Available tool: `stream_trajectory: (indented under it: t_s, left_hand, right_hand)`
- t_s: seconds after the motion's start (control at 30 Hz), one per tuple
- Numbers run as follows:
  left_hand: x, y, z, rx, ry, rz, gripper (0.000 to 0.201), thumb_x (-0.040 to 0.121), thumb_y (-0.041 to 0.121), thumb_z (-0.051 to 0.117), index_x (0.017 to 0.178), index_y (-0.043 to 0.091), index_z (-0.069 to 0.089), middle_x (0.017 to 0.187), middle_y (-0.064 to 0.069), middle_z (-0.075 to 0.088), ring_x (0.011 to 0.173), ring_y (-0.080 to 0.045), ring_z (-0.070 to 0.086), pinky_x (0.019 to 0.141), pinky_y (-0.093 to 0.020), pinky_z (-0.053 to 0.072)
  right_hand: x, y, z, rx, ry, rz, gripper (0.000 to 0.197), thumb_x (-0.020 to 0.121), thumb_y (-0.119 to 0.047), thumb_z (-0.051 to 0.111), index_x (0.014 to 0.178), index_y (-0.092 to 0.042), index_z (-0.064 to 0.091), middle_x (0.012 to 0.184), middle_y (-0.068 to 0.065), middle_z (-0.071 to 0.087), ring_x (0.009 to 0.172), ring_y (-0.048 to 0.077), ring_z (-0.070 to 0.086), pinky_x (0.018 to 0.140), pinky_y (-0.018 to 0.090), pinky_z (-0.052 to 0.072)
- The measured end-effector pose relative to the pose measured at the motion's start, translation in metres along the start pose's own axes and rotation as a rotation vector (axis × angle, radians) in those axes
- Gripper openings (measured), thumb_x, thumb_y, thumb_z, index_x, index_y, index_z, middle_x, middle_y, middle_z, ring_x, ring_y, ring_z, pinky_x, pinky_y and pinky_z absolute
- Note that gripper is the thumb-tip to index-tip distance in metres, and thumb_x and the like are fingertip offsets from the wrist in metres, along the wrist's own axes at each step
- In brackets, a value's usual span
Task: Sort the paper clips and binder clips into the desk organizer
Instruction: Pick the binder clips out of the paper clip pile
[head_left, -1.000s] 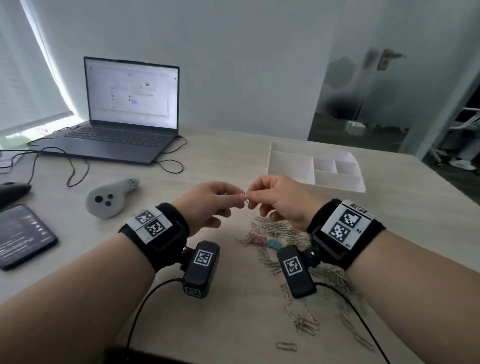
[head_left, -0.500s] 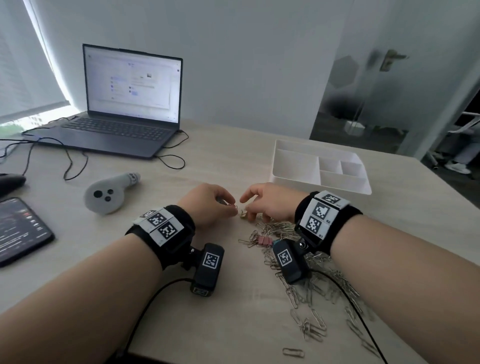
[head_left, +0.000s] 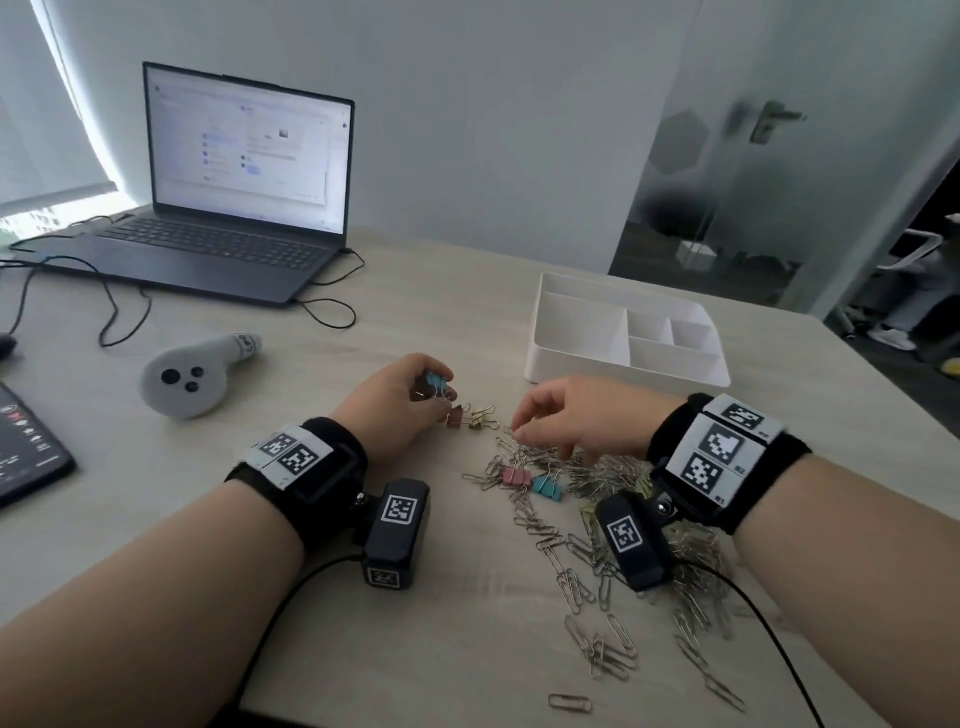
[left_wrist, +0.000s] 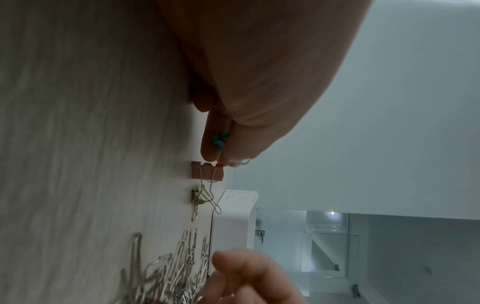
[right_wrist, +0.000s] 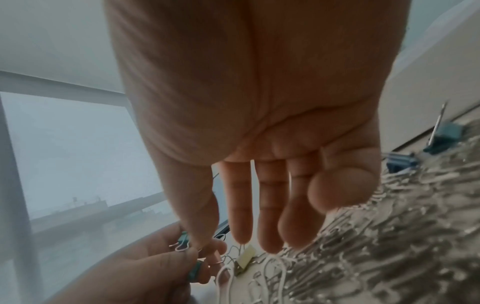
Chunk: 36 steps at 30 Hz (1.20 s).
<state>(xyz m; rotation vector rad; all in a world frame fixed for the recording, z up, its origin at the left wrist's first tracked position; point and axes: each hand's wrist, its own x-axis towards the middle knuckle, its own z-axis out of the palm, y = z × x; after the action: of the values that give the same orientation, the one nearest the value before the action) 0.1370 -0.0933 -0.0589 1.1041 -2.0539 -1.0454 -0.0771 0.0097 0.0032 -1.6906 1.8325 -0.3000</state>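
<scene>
My left hand (head_left: 440, 397) pinches teal binder clips (head_left: 435, 383) between thumb and fingers just above the table; the left wrist view shows one teal binder clip (left_wrist: 221, 140) wedged there. A pink binder clip (head_left: 456, 415) and a gold binder clip (head_left: 480, 417) lie just right of that hand. My right hand (head_left: 519, 431) hangs with straight fingers (right_wrist: 270, 205) over the paper clip pile (head_left: 597, 470), its tips at the pile's near-left edge and holding nothing. More binder clips, pink (head_left: 517, 475) and teal (head_left: 548, 487), lie in the pile. The white desk organizer (head_left: 571, 371) stands behind the right hand.
An open laptop (head_left: 244, 182) with trailing cables (head_left: 114, 312) stands at the back left. A grey controller (head_left: 189, 376) and a dark phone (head_left: 26, 452) lie on the left. Loose paper clips (head_left: 597, 654) spread toward the front edge. The table's right edge runs past the organizer.
The hands, which met in the air pinching a clip together, came down to the table and parted. The right hand moved right to the pile; pink and gold binder clips now show beside the left hand.
</scene>
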Motion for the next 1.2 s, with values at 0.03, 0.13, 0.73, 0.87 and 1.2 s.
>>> stream_trajectory:
  t_s: [0.03,0.13,0.73,0.87,1.2]
  left_hand:
    - [0.0,0.001,0.001,0.037,0.007,0.006,0.025,0.086,0.022,0.066,0.105,0.037,0.06,0.101,0.01,0.07,0.09,-0.007,0.068,0.087,-0.028,0.051]
    - [-0.001,0.006,0.002,0.161,0.06,0.0,0.031,0.089,0.024,0.064,0.118,0.033,0.062,0.101,0.008,0.063,0.086,-0.011,0.06,0.079,-0.023,0.041]
    - [0.004,-0.001,0.002,0.292,0.053,-0.005,0.029,0.085,0.036,0.068,0.114,0.036,0.068,0.115,0.01,0.063,0.108,-0.012,0.058,0.089,-0.024,0.041]
    - [0.005,0.001,0.002,0.293,0.07,-0.032,0.037,0.082,0.04,0.071,0.116,0.036,0.057,0.096,0.011,0.062,0.087,-0.011,0.06,0.075,-0.026,0.043]
    - [0.003,0.002,0.004,0.203,0.156,-0.027,0.023,0.081,0.027,0.071,0.103,0.031,0.065,0.106,0.011,0.06,0.092,-0.009,0.054,0.077,-0.023,0.037]
  right_hand:
    - [-0.003,0.0,-0.001,-0.017,-0.051,0.011,0.023,0.087,-0.04,0.072,0.108,-0.029,0.067,0.1,-0.004,0.07,0.074,0.01,0.065,0.06,0.025,0.054]
    - [-0.009,-0.002,0.001,-0.066,-0.15,0.015,0.038,0.081,-0.039,0.079,0.115,-0.03,0.065,0.102,-0.006,0.066,0.074,0.011,0.066,0.06,0.025,0.057]
    - [0.01,-0.003,-0.001,0.298,0.066,-0.074,0.01,0.085,-0.005,0.074,0.096,-0.006,0.074,0.085,0.009,0.076,0.061,0.008,0.062,0.051,0.021,0.051]
    - [0.037,-0.004,-0.009,0.41,0.186,-0.017,0.013,0.085,-0.002,0.073,0.098,-0.002,0.073,0.084,0.01,0.074,0.06,0.01,0.061,0.051,0.023,0.048]
    - [0.083,-0.02,0.001,0.362,0.143,0.079,0.009,0.092,-0.002,0.064,0.09,-0.011,0.066,0.09,0.009,0.071,0.074,0.018,0.066,0.073,0.037,0.06]
